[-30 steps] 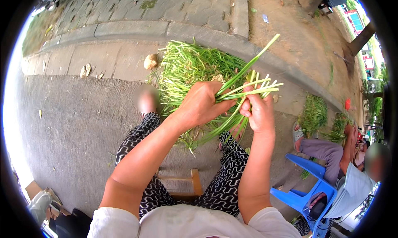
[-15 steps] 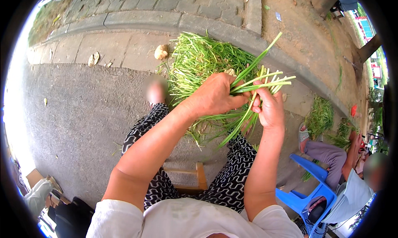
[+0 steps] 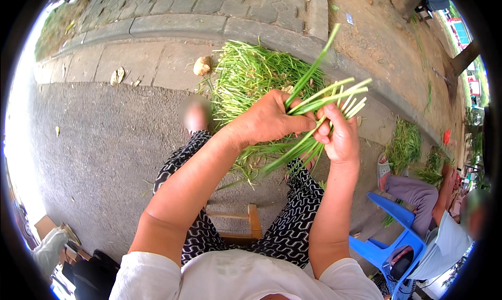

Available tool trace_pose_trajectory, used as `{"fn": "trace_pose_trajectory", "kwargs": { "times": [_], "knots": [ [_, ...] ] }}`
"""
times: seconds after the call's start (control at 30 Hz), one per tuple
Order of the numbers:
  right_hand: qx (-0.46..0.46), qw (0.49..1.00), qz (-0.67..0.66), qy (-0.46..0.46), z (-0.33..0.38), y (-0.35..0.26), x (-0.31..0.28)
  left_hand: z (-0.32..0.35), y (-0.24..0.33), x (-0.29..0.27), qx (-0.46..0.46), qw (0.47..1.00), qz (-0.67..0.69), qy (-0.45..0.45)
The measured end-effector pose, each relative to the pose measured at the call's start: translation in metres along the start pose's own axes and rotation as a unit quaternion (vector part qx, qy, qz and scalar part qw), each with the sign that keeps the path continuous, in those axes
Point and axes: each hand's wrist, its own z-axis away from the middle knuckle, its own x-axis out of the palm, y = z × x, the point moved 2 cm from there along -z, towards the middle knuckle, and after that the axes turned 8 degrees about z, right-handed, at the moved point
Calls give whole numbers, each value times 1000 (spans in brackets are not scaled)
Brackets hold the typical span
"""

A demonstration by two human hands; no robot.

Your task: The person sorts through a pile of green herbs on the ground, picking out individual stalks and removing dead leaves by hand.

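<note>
A loose bunch of long green stalks (image 3: 351, 95) with pale ends is gripped in my right hand (image 3: 342, 138), whose thumb presses along it. Right beside it, my left hand (image 3: 269, 121) is closed round a few more green stalks (image 3: 312, 70); one sticks up well past the others and is smeared by motion. The two bundles cross between my fingers, and their leafy ends hang below toward my knees. Both hands are above the near right edge of a big heap of cut green stalks (image 3: 253, 72) lying on the ground.
A wooden stool (image 3: 254, 221) stands between my legs. At the right, another person sits by a blue plastic chair (image 3: 389, 242), near smaller green piles (image 3: 405, 146). A stone kerb (image 3: 178, 25) runs behind the heap. A pale brown lump (image 3: 202, 66) lies beside it.
The longest stalk in my left hand has swung up and leftward. My left hand has shifted slightly left, while my right hand stays almost in place. Leafy ends below have moved left.
</note>
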Motion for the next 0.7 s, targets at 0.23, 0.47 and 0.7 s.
{"fn": "trace_pose_trajectory", "kwargs": {
  "times": [0.23, 0.47, 0.7],
  "knots": [
    [-58, 997, 32, 37, 1, -2, 1, -2, 3, 1, 29, 999, -4, 43],
    [-33, 996, 81, -1, 1, 0, -3, -6, -5, -5, 62, 990, -67, 106],
    [-23, 992, 111, -57, 2, -2, -5, -3, 2, -14, 60, 988, -94, 107]
  ]
}}
